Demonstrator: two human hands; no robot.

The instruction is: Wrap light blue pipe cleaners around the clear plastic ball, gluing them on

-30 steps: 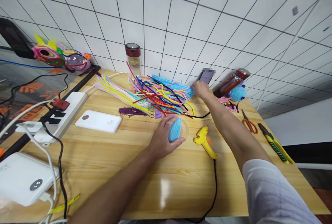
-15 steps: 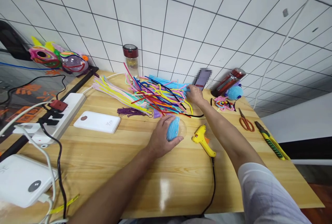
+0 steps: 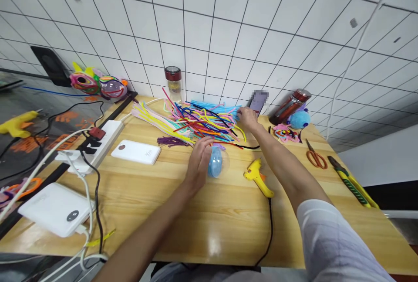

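A clear plastic ball partly covered in blue pipe cleaner (image 3: 215, 161) rests on the wooden table. At its left side is my left hand (image 3: 198, 162), its fingers stretched out rather than wrapped round it; the thumb is hidden. Farther back, my right hand (image 3: 248, 119) pinches at the right end of a bundle of light-blue pipe cleaners (image 3: 205, 105); how many are between the fingertips is too small to tell. A heap of mixed-colour pipe cleaners (image 3: 204, 120) lies in front of that bundle. Below my right forearm sits a yellow glue gun (image 3: 258, 178).
White power banks (image 3: 136, 151) and a power strip (image 3: 101, 147) with cables occupy the left. A glass bottle (image 3: 174, 85), phone (image 3: 259, 101) and red flask (image 3: 290, 107) stand along the tiled wall. Scissors (image 3: 316, 156) and pliers (image 3: 352, 184) lie at the right, near a blue ball figure (image 3: 299, 119).
My left hand has loosened from around the ball to its left side, and the ball has turned. My right hand stays at the blue bundle. The view has shifted left.
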